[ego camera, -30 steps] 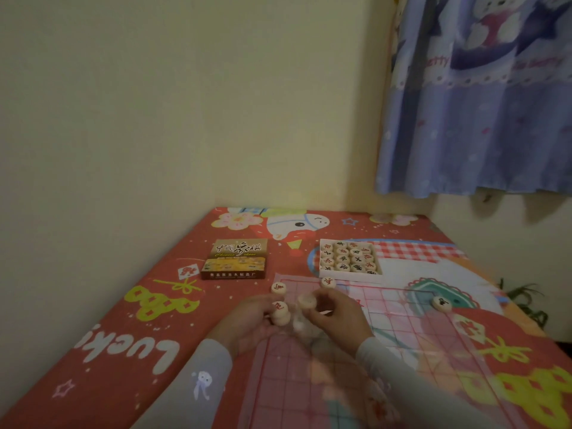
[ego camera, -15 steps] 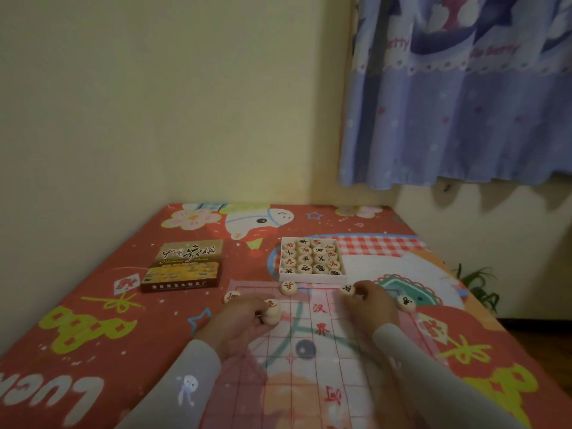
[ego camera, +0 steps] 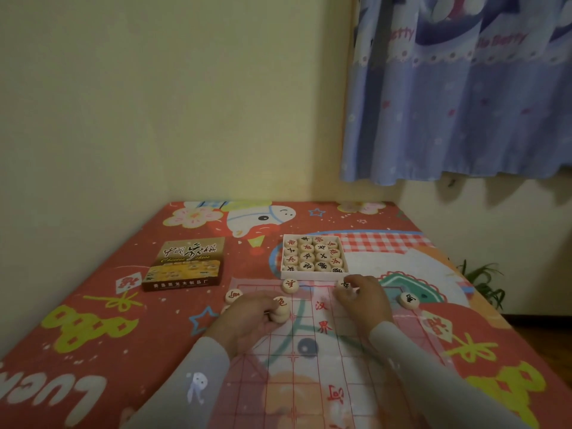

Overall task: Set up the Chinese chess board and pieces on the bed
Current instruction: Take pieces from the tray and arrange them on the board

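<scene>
Your left hand (ego camera: 247,317) rests on the near-left part of the translucent chess board sheet (ego camera: 312,360), fingers curled round a small stack of wooden pieces (ego camera: 281,309); the top piece shows a red character. Your right hand (ego camera: 363,297) reaches to the far edge of the sheet, fingertips pinching one piece (ego camera: 344,284) that sits on the board. The sheet lies flat on the red printed bedsheet (ego camera: 93,320). Three pieces sit free along the far edge: one red-marked (ego camera: 290,285), one at the left corner (ego camera: 233,295), one black-marked at the right (ego camera: 408,300). The white tray of remaining pieces (ego camera: 313,255) lies just beyond the sheet. The box lid (ego camera: 185,264) lies to the left, apart from the board
</scene>
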### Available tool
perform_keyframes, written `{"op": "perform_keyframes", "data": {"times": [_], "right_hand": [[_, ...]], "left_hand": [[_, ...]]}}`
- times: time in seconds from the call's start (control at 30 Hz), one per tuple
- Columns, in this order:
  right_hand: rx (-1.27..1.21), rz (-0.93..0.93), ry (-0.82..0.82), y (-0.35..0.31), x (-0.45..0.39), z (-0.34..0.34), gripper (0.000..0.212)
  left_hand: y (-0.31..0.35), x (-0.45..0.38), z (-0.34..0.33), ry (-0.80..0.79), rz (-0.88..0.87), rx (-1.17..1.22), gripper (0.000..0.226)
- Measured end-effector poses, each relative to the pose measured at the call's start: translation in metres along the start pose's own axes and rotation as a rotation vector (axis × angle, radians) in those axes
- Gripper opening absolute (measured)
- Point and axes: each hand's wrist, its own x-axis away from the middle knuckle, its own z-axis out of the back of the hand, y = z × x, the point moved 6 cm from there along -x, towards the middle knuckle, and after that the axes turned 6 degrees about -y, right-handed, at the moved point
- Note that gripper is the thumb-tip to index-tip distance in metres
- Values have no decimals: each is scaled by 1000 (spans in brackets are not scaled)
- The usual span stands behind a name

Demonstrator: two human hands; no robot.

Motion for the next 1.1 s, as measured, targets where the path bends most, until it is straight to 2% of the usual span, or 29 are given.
{"op": "perform_keyframes", "data": {"times": [0.13,0.2,0.27,0.33,0.57,0.77,1.1], "right_hand": [[-147,282,-224,-49,41,-14,46],[-185,367,-320,-69,57,-22,48],[-179,427,-359,-83,68,-27,39],[-184,443,-353,-88,73,-28,33],[-138,400,-202,-82,71,-10,37],[-63,395,-176,-81,68,-15,39],[89,318,-193,-83,52,-51,34]], "left_hand": [[4,15,-8,-50,-40,-15,25],[5,24,-12,-75,-56,-6,24],[6,31,-16,-98,-70,12,23],[7,39,-17,-89,-66,27,20],[17,56,-2,-5,-83,-18,32],[20,58,8,32,-79,-45,32],[29,50,60,182,-101,16,35]]}}
